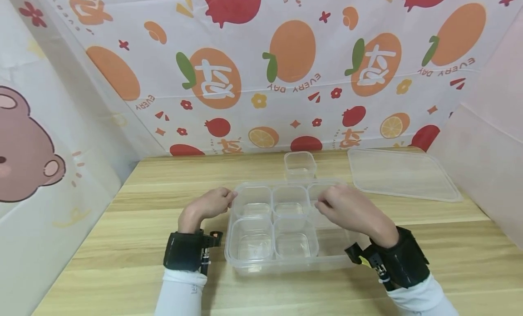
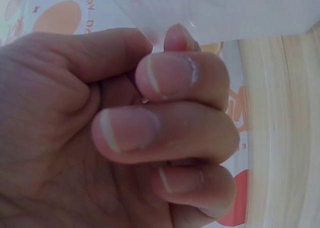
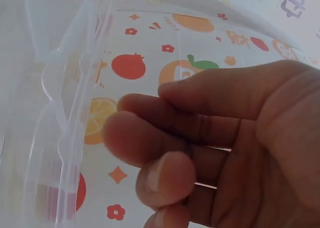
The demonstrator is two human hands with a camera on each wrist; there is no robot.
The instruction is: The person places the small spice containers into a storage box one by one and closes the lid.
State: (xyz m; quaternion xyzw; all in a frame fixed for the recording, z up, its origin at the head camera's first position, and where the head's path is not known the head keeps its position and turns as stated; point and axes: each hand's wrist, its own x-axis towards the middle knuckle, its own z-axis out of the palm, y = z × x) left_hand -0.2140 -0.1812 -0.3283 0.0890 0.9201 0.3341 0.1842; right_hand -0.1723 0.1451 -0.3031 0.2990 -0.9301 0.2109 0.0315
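Note:
A transparent plastic box (image 1: 286, 264) stands on the table, holding several small square transparent cups (image 1: 251, 239) in two rows. At its left end, my left hand (image 1: 210, 202) pinches the rim between thumb and index finger; the left wrist view shows the box wall (image 2: 240, 13) at those fingertips, the other fingers curled. Above the box's right part hovers my right hand (image 1: 355, 210), partly covering the back right cup. Its fingers (image 3: 135, 138) bend loosely with nothing between them in the right wrist view, apart from the box (image 3: 50, 113).
Another small square cup (image 1: 300, 164) stands just behind the box. A flat transparent lid (image 1: 402, 175) lies at the back right of the wooden table (image 1: 135, 243). A fruit-patterned cloth (image 1: 253, 111) hangs along the table's back edge.

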